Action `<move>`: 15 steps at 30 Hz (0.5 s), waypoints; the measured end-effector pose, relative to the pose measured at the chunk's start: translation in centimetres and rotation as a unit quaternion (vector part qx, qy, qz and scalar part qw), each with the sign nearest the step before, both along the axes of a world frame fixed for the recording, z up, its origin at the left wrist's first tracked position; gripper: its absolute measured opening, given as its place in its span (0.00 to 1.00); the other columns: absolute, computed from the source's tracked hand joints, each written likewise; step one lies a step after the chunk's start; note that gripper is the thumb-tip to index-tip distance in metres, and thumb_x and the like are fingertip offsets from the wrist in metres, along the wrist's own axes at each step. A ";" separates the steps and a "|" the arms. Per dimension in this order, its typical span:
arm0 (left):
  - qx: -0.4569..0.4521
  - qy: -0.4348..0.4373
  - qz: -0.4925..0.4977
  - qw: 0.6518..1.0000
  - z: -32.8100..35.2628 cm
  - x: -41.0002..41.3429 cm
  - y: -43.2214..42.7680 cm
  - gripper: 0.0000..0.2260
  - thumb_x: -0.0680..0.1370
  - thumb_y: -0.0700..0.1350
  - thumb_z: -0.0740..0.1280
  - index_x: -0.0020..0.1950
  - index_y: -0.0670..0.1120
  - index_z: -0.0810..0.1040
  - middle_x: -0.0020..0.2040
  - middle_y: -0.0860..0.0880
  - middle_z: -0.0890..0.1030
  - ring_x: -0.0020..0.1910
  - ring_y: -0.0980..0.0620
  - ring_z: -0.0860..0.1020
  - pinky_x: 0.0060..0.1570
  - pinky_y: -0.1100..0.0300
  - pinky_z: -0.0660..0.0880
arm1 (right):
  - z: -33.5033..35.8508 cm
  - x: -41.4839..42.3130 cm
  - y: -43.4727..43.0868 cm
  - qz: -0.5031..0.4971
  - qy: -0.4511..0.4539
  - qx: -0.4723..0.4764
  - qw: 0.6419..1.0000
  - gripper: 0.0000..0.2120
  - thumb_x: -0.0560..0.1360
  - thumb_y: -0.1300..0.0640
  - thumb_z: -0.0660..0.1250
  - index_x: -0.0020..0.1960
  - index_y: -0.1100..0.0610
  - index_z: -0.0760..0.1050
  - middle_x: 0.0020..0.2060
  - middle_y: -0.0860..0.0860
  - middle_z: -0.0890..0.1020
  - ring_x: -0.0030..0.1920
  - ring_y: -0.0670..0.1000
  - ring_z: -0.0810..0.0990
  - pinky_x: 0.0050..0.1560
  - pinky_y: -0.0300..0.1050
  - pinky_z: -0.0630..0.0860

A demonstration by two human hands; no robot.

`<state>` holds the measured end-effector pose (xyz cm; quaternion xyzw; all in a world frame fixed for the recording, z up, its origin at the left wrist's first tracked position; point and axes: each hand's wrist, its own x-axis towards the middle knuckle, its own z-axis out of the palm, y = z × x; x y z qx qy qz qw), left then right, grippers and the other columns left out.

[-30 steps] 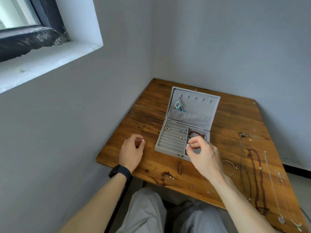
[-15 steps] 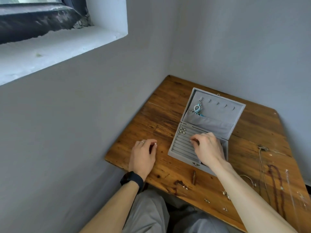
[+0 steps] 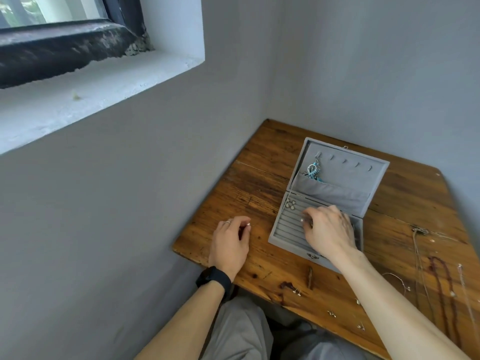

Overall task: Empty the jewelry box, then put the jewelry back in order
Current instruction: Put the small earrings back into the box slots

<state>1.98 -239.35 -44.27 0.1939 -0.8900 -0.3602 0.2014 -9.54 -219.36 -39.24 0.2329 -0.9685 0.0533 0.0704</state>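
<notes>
A grey velvet jewelry box (image 3: 285,241) stands open on the wooden table (image 3: 259,183). A blue dangling earring (image 3: 313,170) hangs from a hook in the lid. A few small earrings (image 3: 290,203) sit at the far left of the ring slots. My right hand (image 3: 330,229) lies over the slotted tray, fingers curled down, pinching a small pearl stud (image 3: 302,220) against the slots; the box's right compartment is hidden under it. My left hand (image 3: 228,242) rests on the table left of the box, pinching another tiny pearl stud (image 3: 248,224).
Long necklaces (image 3: 441,281) and a thin bangle (image 3: 394,278) lie on the table to the right. Several small earrings (image 3: 332,313) are scattered near the front edge. Grey walls close in on the left and behind; a window sill is at the upper left.
My right hand has moved from just in front of the box onto the slotted tray and lowered its fingers. The left hand has stayed in place. The camera has turned left.
</notes>
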 end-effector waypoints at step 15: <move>-0.217 -0.029 -0.171 0.961 4.4 -7.8 5.6 0.10 0.82 0.48 0.64 0.62 0.51 0.82 0.52 0.49 0.84 0.54 0.50 0.77 0.48 0.54 0.77 | -2.9 7.2 8.0 -0.059 0.007 -0.135 0.989 0.09 0.78 0.50 0.67 0.55 0.49 0.83 0.55 0.43 0.81 0.55 0.47 0.76 0.53 0.45 0.75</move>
